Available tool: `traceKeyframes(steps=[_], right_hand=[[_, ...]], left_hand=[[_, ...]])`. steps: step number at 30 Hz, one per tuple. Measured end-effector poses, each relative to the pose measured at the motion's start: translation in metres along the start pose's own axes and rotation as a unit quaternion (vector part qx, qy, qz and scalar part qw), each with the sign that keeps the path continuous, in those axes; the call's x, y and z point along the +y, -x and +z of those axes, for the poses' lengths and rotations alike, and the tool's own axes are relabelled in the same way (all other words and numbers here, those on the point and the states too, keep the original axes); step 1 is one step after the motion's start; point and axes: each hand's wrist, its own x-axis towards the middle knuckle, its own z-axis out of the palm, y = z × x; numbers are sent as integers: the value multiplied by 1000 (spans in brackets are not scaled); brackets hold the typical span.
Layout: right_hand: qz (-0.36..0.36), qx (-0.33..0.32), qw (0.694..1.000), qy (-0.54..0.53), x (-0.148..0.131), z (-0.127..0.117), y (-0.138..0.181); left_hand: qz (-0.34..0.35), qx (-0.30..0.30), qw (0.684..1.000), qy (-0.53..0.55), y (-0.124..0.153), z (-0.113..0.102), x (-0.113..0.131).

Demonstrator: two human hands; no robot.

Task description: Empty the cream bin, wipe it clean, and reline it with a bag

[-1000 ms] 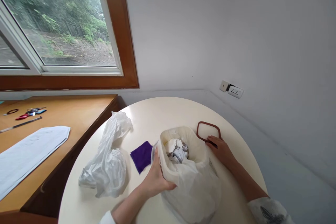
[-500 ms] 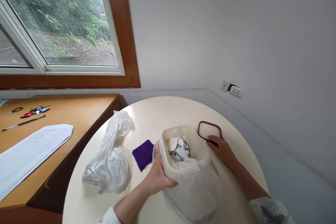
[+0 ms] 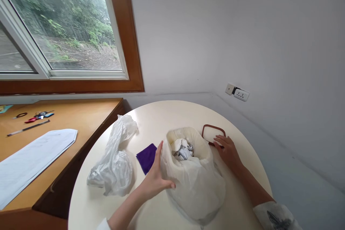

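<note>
A bin lined with a white plastic bag (image 3: 198, 187) stands on the round table, the bag folded over its rim. Crumpled paper (image 3: 183, 150) lies inside. My left hand (image 3: 154, 180) is at the bin's left side, thumb and fingers spread wide, close against the bag; whether it touches cannot be made out. To the right of the bin, a brown rounded-rectangular ring (image 3: 214, 126) lies flat on the table. My right hand (image 3: 228, 152) rests over the ring's near right corner with its fingers stretched out and apart. Part of the ring is hidden beneath them.
A purple folded cloth (image 3: 146, 158) and a crumpled white plastic bag (image 3: 118, 165) lie left of the bin on the round table (image 3: 172, 109). The wooden desk (image 3: 88, 109) at left holds papers (image 3: 40, 151), a pen (image 3: 28, 128) and keys (image 3: 40, 115). Wall sockets (image 3: 241, 94) are at right.
My left hand has let go of the bin's rim and spread open, shifting slightly left. The right hand's fingers have spread a little over the ring. The view has shifted slightly.
</note>
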Motion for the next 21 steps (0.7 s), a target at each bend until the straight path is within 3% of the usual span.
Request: traceKeyframes(steps=[2,7,11,16,21], right_hand=[[1,-16,999,-31,-16,-10,-1],[53,-172,981,-68,-56,-28,3],[109,-250,962,-29,-67,-24,8],[122,-268,955,-33,-71,-16,8],[167,-240,942,-166,-75,-17,4]], left_hand=[[-24,18,1000,-8,5,-9,5],[-80,132,976,-156,2,-28,6],[-122,83,919,-366,-7,-30,3],[-133,29,836,-531,-15,-19,2],[-137,21,838,-527,-20,-18,-2]])
